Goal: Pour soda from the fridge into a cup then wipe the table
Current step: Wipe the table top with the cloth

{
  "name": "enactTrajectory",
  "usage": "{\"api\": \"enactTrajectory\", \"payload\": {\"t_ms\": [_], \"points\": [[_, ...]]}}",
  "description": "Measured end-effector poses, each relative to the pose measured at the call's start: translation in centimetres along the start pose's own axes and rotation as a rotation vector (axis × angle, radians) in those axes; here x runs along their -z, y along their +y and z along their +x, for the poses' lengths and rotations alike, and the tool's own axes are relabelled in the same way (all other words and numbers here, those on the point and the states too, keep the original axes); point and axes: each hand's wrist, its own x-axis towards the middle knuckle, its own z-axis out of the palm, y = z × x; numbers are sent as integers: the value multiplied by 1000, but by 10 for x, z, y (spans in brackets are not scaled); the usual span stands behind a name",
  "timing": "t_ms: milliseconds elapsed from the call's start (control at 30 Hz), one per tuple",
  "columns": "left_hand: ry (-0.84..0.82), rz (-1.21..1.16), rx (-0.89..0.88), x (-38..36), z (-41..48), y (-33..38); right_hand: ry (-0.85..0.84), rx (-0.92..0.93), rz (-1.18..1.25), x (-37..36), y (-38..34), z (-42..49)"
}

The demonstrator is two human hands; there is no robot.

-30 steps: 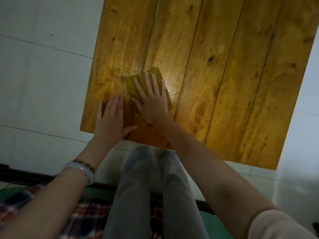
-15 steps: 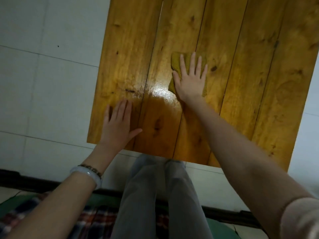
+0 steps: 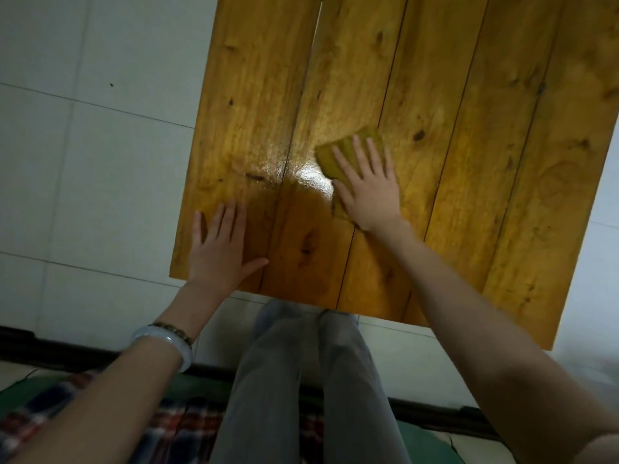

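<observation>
Cloth [image 3: 338,155] lies flat on the table [image 3: 502,195] under the right hand [image 3: 368,189], fingers straight, pressing it; the left hand [image 3: 219,252] rests flat near the table's edge, fingers spread.

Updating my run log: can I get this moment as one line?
phase: table wipe | right hand: pressing flat on cloth | left hand: flat on table

The right hand [image 3: 370,192] covers most of the cloth [image 3: 330,159].
</observation>
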Motion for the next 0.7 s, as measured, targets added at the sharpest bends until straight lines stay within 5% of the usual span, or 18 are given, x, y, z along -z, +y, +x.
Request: {"api": "enactTrajectory", "payload": {"t_ms": [100, 233, 400, 533, 700], "points": [[-3, 9, 5, 0, 1, 2, -12, -288, 77, 4, 42, -6], [-15, -1, 10, -2, 1, 2, 16, -472, 116, 4, 12, 20], [0, -113, -1, -1, -1, 5, -20, -17, 10, -4, -55, 6], [-3, -126, -2, 0, -2, 6, -16, 264, -32, -16, -11, -34], [4, -133, -8, 1, -3, 7, 13, -227, 69, -22, 63, -91]]}}
